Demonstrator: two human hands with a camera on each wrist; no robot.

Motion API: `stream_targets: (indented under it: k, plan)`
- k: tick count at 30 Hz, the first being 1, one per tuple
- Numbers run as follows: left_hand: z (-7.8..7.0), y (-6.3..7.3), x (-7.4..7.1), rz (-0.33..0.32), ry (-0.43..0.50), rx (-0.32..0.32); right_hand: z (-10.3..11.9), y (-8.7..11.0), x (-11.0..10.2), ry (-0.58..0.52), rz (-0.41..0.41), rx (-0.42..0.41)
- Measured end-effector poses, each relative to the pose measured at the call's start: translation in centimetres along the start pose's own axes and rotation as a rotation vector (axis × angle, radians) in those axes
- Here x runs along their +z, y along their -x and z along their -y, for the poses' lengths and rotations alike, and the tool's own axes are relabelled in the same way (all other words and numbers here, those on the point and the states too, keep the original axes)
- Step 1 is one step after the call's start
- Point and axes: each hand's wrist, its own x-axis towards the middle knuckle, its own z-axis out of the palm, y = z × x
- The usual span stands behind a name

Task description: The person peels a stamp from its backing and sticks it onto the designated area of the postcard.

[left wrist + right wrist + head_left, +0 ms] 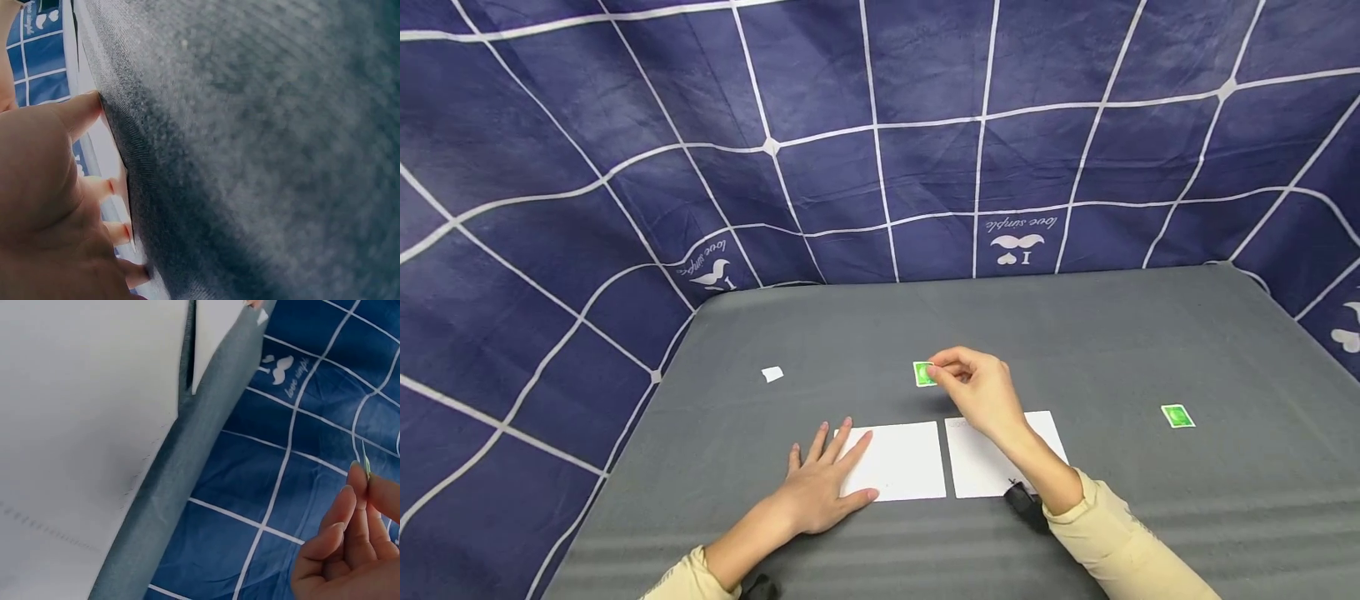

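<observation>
1. R hand (981, 396): pinching green card (921, 374) btwn thumb & fingertips, at card's R edge in head view; other fingers curled in.
2. Held card's loc: up off table (865, 333), past far edges of the sheets, approx in line w/ the gap btwn them; green face w/ white border visible in head cam. R wrist cam gets it nearly edge-on, as a thin sliver at the fingertips.
3. L hand (820, 492): open, palm down, fingers spread, not gripping. Thumb & index rest on L sheet (902, 462), at its L side; ring & pinky lie beyond the sheet's edge, over grey cloth. L wrist cam: fingertips along sheet edge, seen v. low.
4. R sheet (973, 467): white, flat, just beside L sheet w/ narrow grey gap; R forearm crosses above it. Faint small marks near far edge, too small to read.
5. 2nd green card (1177, 416): flat on table, well to R of sheets, apart from both hands.
6. Small white piece (772, 374): on table, far L, beyond L hand.
7. Bkgd: blue curtain (925, 167) w/ white grid & printed text. Sleeves (1120, 533) pale yellow.
</observation>
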Motion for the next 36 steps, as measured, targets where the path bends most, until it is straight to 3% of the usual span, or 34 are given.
stream_targets:
  k: [10,15,24,36]
  plan:
    - [0.2,0.2,0.2,0.005,-0.005,-0.016,-1.4,1.3,0.6,0.05,0.253,0.251]
    - [0.2,0.0,0.2,0.008,-0.013,-0.019,-2.3,1.8,0.9,0.058,0.328,0.382]
    - [0.1,0.0,0.1,0.014,-0.035,-0.024,-2.9,2.0,1.3,0.022,0.4,0.472]
    - [0.1,-0.2,-0.1,-0.008,-0.046,-0.008,-2.3,1.4,1.6,0.045,0.428,0.536]
